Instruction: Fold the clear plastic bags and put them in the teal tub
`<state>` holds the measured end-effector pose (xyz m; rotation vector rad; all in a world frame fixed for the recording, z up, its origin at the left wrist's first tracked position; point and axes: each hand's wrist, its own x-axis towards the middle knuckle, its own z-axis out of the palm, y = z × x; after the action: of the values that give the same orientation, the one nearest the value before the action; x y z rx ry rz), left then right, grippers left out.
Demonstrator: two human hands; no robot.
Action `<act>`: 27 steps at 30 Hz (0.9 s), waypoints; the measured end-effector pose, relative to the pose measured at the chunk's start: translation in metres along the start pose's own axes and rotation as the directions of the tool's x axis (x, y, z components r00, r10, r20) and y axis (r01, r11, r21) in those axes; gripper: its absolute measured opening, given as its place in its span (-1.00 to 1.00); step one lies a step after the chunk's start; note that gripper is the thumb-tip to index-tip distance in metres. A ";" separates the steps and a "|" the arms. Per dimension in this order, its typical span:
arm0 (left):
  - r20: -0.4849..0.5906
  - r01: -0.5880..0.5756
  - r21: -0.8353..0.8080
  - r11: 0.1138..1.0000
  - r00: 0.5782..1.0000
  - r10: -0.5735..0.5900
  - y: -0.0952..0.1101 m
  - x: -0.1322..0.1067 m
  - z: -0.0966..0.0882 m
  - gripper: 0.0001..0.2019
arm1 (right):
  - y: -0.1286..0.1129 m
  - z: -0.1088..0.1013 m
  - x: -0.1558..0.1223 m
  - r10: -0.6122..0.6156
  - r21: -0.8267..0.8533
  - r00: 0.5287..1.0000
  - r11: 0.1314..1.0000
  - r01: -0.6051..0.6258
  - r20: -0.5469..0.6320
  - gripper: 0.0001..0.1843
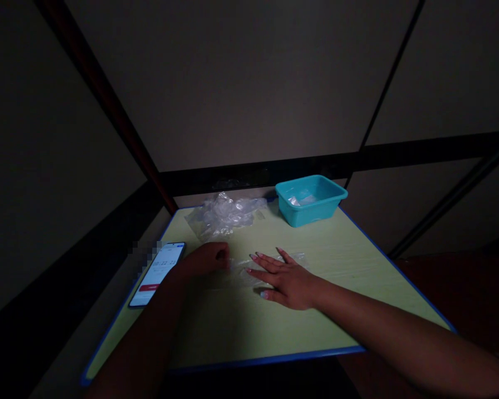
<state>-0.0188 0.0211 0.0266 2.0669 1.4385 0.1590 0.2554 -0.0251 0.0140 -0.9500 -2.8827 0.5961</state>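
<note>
A clear plastic bag (239,265) lies flat on the light yellow-green table, stretching sideways between my hands. My right hand (285,281) rests palm down on it, fingers spread, covering part of its right half. At the bag's left end my left hand (210,258) is closed, with thumb and fingers curled together on the plastic; the fingertips are dim and hard to make out. Beyond my left hand sits a crumpled heap of clear plastic bags (228,215).
A turquoise plastic basket (311,210) with some clear plastic inside stands at the back right. Beside my left forearm lies a phone (160,271) with its screen lit. The table (283,338) has a blue edge and meets a wall at the back.
</note>
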 end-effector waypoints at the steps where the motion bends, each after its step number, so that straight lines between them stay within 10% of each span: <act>1: 0.003 -0.008 -0.002 1.000 1.000 0.008 0.000 0.000 0.000 -0.83 | 0.000 0.000 0.000 0.000 -0.003 1.000 1.000 0.000 0.003 -0.36; 20: -0.149 -0.173 0.164 0.971 0.969 0.198 -0.008 -0.029 0.011 -0.78 | 0.006 0.004 0.002 -0.003 -0.037 1.000 0.999 0.003 0.022 -0.37; 27: -0.272 -0.013 0.185 0.983 0.960 0.064 -0.001 -0.040 0.024 -0.69 | 0.004 0.003 0.002 0.002 -0.053 1.000 0.999 -0.001 0.021 -0.37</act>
<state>-0.0254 -0.0243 0.0164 2.2934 1.6305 0.3572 0.2554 -0.0222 0.0099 -0.9590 -2.9304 0.5353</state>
